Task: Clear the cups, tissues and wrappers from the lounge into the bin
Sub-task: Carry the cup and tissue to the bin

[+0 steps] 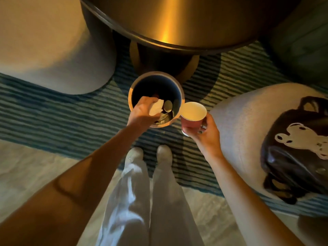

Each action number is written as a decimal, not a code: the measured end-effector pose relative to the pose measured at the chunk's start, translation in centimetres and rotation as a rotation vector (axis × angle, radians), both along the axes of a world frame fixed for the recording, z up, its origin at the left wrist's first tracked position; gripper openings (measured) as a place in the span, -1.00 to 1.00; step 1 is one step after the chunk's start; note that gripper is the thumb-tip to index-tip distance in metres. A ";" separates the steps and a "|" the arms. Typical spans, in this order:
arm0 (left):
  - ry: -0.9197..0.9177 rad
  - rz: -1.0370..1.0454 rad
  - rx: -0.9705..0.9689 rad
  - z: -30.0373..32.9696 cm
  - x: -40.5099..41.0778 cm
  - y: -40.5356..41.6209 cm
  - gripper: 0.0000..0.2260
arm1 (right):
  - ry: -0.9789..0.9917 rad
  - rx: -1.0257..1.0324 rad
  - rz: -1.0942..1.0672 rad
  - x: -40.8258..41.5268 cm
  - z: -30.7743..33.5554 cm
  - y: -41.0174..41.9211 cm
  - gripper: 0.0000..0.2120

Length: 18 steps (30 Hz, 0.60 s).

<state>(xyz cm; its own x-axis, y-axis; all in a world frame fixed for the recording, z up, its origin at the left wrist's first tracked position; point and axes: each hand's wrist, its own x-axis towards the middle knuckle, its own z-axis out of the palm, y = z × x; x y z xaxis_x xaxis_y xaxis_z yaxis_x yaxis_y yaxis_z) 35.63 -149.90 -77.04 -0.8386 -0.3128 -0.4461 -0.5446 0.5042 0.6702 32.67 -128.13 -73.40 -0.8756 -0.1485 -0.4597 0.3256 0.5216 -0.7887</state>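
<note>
Seen from above: the left hand (pixel 142 112) holds a crumpled white tissue (pixel 156 107) in a curled grip over the open round bin (pixel 136 86) on the striped rug (pixel 53 110). Just right, the right hand (pixel 205 134) grips an upright red paper cup (pixel 190 124) beside the bin's rim.

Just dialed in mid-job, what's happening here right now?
A person stands over a round bin on the striped rug. The left hand holds a crumpled white tissue above the bin's opening, not yet dropped. The right hand holds an empty red paper cup upright just beside the rim. Some trash already lies inside.
</note>
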 end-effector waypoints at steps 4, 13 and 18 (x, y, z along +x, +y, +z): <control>0.011 -0.120 -0.033 -0.4 -1.6 -1.2 -0.41 | -0.017 0.012 -0.014 0.3 -0.6 -2.3 -0.38; 0.001 -0.366 -0.521 2.9 -1.0 -8.5 -0.54 | 0.107 0.183 0.057 -2.1 -2.8 -10.2 -0.33; -0.071 -0.553 -0.645 2.9 0.1 -9.1 -0.54 | -0.007 0.423 0.028 -3.0 -5.4 -11.8 -0.23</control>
